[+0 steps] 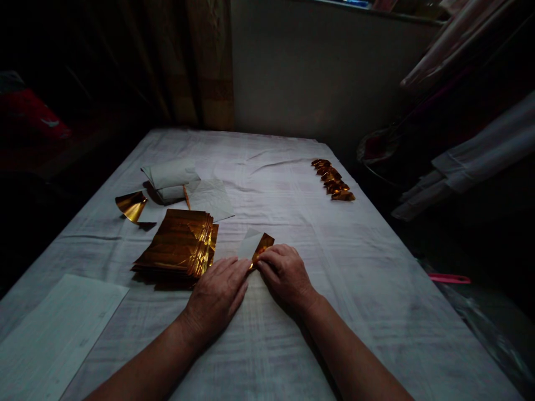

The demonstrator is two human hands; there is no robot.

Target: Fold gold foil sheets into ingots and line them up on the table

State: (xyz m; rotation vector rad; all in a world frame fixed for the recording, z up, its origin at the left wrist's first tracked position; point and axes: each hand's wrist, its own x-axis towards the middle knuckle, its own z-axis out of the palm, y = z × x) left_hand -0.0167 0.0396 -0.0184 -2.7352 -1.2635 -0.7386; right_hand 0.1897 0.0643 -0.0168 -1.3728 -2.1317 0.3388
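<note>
A sheet of gold foil paper (262, 245) lies partly folded on the table, its pale back turned up on the left and a gold flap on the right. My right hand (287, 274) pinches the near edge of that flap between thumb and fingers. Beside it, my left hand (221, 289) rests with fingers extended, the fingertips touching the sheet's near left corner. Close by on the left is a thick stack of gold foil sheets (178, 239). Several folded gold foil pieces (332, 179) form a row at the far right.
A curled gold sheet (131, 206) and crumpled pale paper (171, 175) lie behind the stack. White paper (62, 334) covers the near left. The white tablecloth (355, 334) reaches the table's right edge, beyond which are a pink handle (449, 278) and hanging clothes (489, 145).
</note>
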